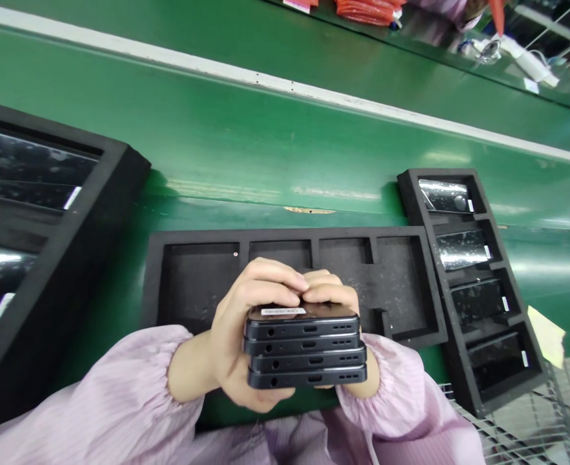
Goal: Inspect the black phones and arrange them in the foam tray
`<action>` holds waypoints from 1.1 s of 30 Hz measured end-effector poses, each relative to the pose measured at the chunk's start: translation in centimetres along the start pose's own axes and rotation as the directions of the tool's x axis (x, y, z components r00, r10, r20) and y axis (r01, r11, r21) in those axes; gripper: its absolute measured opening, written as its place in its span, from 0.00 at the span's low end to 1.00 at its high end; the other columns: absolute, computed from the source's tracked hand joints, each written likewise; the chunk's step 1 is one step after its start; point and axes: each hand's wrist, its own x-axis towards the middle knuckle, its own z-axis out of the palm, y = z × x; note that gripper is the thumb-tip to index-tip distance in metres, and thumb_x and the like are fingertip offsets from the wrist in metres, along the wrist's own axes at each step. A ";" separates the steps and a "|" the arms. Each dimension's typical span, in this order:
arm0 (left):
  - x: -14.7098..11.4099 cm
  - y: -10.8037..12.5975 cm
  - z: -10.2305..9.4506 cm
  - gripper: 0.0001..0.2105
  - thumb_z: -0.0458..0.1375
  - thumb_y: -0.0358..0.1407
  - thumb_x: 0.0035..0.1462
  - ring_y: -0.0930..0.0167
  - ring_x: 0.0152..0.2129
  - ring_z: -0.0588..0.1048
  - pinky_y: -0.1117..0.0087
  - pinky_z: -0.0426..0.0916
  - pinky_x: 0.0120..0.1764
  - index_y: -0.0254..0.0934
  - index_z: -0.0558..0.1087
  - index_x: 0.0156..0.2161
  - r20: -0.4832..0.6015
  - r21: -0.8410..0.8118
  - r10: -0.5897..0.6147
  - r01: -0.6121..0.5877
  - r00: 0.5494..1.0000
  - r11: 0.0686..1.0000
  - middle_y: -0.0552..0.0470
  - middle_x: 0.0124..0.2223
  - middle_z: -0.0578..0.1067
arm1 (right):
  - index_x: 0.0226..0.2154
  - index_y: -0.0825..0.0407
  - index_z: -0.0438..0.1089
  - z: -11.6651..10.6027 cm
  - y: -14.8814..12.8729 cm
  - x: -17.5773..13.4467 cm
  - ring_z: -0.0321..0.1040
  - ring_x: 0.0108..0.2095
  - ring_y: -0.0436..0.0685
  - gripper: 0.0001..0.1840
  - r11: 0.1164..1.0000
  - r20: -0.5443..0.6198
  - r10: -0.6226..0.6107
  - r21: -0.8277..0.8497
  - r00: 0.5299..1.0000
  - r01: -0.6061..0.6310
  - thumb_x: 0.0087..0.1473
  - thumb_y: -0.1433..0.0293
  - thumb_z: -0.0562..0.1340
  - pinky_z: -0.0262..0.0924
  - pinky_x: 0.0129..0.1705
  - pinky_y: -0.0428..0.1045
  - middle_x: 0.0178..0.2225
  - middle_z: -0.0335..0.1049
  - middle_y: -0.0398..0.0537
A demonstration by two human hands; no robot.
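Note:
Several black smartphones lie flat on one another in a stack, their port edges facing me. The top phone carries a white label. My left hand wraps the stack's left side, fingers over the far top and the heel of the hand underneath. From the right, my right hand closes round the same stack, its fingers meeting the left ones at the top; part of it is hidden behind the phones. Just beyond lies a black foam tray, whose visible compartments hold no phones; the stack and hands cover part of it.
At right, another black tray holds several phones with white labels. A larger-looking dark tray with phones stands at left. A yellow paper and wire rack are at lower right. Red packets lie across the bench, near another person.

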 end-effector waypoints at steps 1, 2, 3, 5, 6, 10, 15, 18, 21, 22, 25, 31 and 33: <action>0.0 0.4 0.1 0.21 0.59 0.57 0.75 0.62 0.41 0.84 0.60 0.86 0.47 0.41 0.75 0.52 0.001 0.007 -0.053 0.053 0.999 0.999 0.45 0.45 0.81 | 0.63 0.42 0.70 0.1 0.1 0.0 0.82 0.41 0.66 0.41 1.000 -0.012 -0.028 0.001 1.000 0.028 0.57 0.40 0.77 0.81 0.41 0.60 0.45 0.80 0.51; 0.0 0.9 0.1 0.21 0.55 0.58 0.77 0.62 0.41 0.83 0.59 0.85 0.48 0.42 0.75 0.51 -0.001 0.018 -0.109 0.109 0.994 0.994 0.46 0.44 0.80 | 0.64 0.42 0.71 0.2 0.1 0.1 0.82 0.41 0.66 0.39 0.999 -0.022 -0.048 0.000 0.999 0.048 0.60 0.42 0.76 0.81 0.40 0.60 0.44 0.81 0.51; 0.0 1.3 0.3 0.21 0.52 0.59 0.79 0.62 0.40 0.82 0.58 0.85 0.48 0.44 0.74 0.50 -0.006 0.028 -0.162 0.162 0.987 0.986 0.47 0.44 0.79 | 0.64 0.43 0.71 0.3 0.1 0.1 0.83 0.40 0.66 0.36 0.998 -0.029 -0.057 -0.001 0.998 0.057 0.62 0.44 0.75 0.81 0.39 0.60 0.44 0.81 0.51; 0.1 1.8 0.6 0.22 0.50 0.61 0.78 0.62 0.39 0.81 0.56 0.85 0.46 0.45 0.73 0.48 -0.024 0.034 -0.216 0.217 0.976 0.976 0.48 0.42 0.77 | 0.63 0.41 0.71 0.4 0.0 0.1 0.83 0.40 0.66 0.34 0.999 -0.033 -0.043 -0.007 0.999 0.043 0.63 0.48 0.75 0.81 0.39 0.60 0.44 0.82 0.51; 0.1 1.9 0.7 0.23 0.50 0.61 0.78 0.62 0.39 0.80 0.56 0.85 0.45 0.45 0.73 0.47 -0.038 0.029 -0.210 0.211 0.977 0.977 0.48 0.42 0.77 | 0.63 0.41 0.71 0.4 0.0 0.0 0.83 0.40 0.66 0.32 0.999 -0.027 -0.032 -0.010 0.999 0.032 0.63 0.49 0.75 0.81 0.39 0.60 0.44 0.82 0.50; 0.0 1.8 0.7 0.23 0.48 0.61 0.79 0.62 0.38 0.80 0.55 0.84 0.44 0.46 0.73 0.48 -0.024 0.046 -0.175 0.176 0.984 0.983 0.48 0.42 0.77 | 0.59 0.40 0.72 0.1 -0.1 -0.1 0.84 0.40 0.65 0.23 1.000 0.007 -0.016 -0.020 1.000 0.016 0.67 0.53 0.72 0.82 0.38 0.59 0.43 0.82 0.50; -0.1 1.6 0.4 0.25 0.48 0.63 0.78 0.61 0.38 0.80 0.54 0.83 0.44 0.45 0.74 0.49 -0.003 0.022 -0.180 0.180 0.984 0.983 0.48 0.42 0.78 | 0.60 0.40 0.72 -0.2 -0.2 0.2 0.85 0.40 0.65 0.28 0.999 0.050 -0.026 -0.031 0.998 0.028 0.64 0.54 0.77 0.82 0.39 0.59 0.43 0.83 0.49; -0.1 1.8 0.6 0.22 0.50 0.60 0.79 0.62 0.39 0.81 0.56 0.83 0.46 0.45 0.74 0.47 -0.034 0.023 -0.196 0.197 0.980 0.980 0.49 0.42 0.79 | 0.63 0.44 0.71 0.0 -0.2 0.4 0.84 0.40 0.64 0.32 0.997 0.003 -0.082 -0.013 0.997 0.082 0.63 0.53 0.77 0.82 0.39 0.58 0.43 0.83 0.50; -0.4 1.8 0.7 0.16 0.51 0.51 0.82 0.62 0.42 0.82 0.56 0.83 0.48 0.46 0.75 0.47 -0.044 0.049 -0.225 0.227 0.973 0.973 0.50 0.43 0.80 | 0.60 0.44 0.71 0.4 -0.1 0.6 0.84 0.38 0.63 0.31 0.994 -0.013 -0.094 -0.061 0.995 0.093 0.63 0.50 0.77 0.81 0.37 0.57 0.41 0.82 0.48; -0.5 1.8 0.7 0.15 0.52 0.50 0.82 0.62 0.43 0.82 0.56 0.83 0.48 0.47 0.75 0.47 -0.040 0.049 -0.231 0.233 0.972 0.971 0.50 0.43 0.81 | 0.59 0.43 0.71 0.4 -0.1 0.7 0.84 0.37 0.62 0.30 0.992 -0.012 -0.091 -0.091 0.996 0.089 0.63 0.49 0.77 0.80 0.35 0.56 0.40 0.82 0.47; -0.6 1.8 0.6 0.14 0.53 0.49 0.82 0.61 0.43 0.83 0.55 0.83 0.48 0.47 0.75 0.47 -0.042 0.046 -0.242 0.244 0.969 0.969 0.49 0.43 0.81 | 0.56 0.41 0.71 0.4 -0.2 1.0 0.84 0.36 0.61 0.30 0.988 0.005 -0.084 -0.132 0.996 0.084 0.62 0.47 0.78 0.79 0.33 0.55 0.39 0.82 0.44; 0.0 1.6 0.6 0.14 0.59 0.53 0.79 0.64 0.43 0.82 0.60 0.83 0.49 0.45 0.74 0.47 -0.011 0.024 -0.184 0.185 0.983 0.983 0.51 0.45 0.81 | 0.59 0.43 0.72 0.2 0.0 0.9 0.85 0.39 0.61 0.21 0.991 0.009 -0.103 -0.090 0.995 0.103 0.70 0.57 0.71 0.82 0.37 0.55 0.41 0.83 0.47; 0.1 1.1 0.8 0.20 0.59 0.59 0.76 0.64 0.42 0.82 0.60 0.84 0.48 0.43 0.75 0.48 -0.026 0.015 -0.139 0.139 0.990 0.990 0.50 0.45 0.80 | 0.62 0.45 0.72 0.3 0.1 0.5 0.84 0.41 0.63 0.22 0.992 -0.006 -0.102 -0.071 0.995 0.101 0.72 0.53 0.67 0.83 0.39 0.57 0.42 0.83 0.49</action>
